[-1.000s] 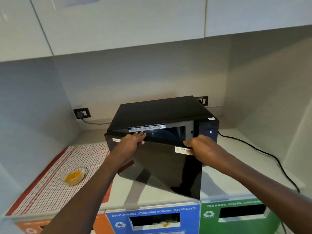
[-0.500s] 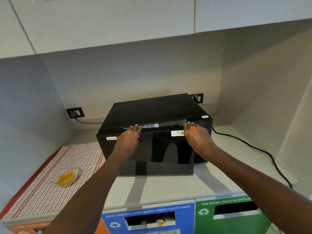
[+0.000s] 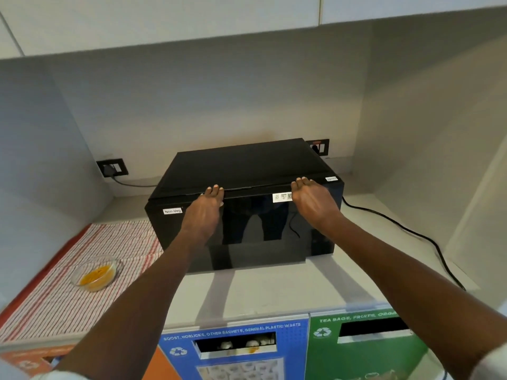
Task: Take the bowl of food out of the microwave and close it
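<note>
We look down into a pale grey kitchen alcove with white cabinets [image 3: 164, 20] overhead and a light countertop [image 3: 269, 289] below. A black microwave [image 3: 241, 171] sits at the middle of the countertop with its glossy door [image 3: 260, 229] shut flush against the body. Our left hand [image 3: 201, 215] lies flat on the door with fingers straight and together, its fingertips [image 3: 215, 189] touching the door's top edge; it grasps nothing. Our right hand [image 3: 312, 201] lies the same way near the door's upper right, beside a small white sticker [image 3: 282, 197], palm spread and holding nothing. A label reading "Non-Veg" [image 3: 172, 211] sits at the door's upper left. To the left of the microwave, a red and white striped cloth [image 3: 68, 297] covers the countertop, and on it stands a clear glass bowl [image 3: 96, 274] of yellow-orange food, well apart from the microwave. A black power cord [image 3: 411, 231] trails across the countertop on the right. 2 black wall sockets are set in the back wall, one [image 3: 112, 167] to the left with a plug in it, the other [image 3: 319, 147] behind the microwave's right corner. Below the counter's front edge are waste bin fronts: an orange one [image 3: 33, 360], a blue one [image 3: 236, 349] marked "general plastic waste", and a green one [image 3: 365, 344] marked "tea bags, fruits".
</note>
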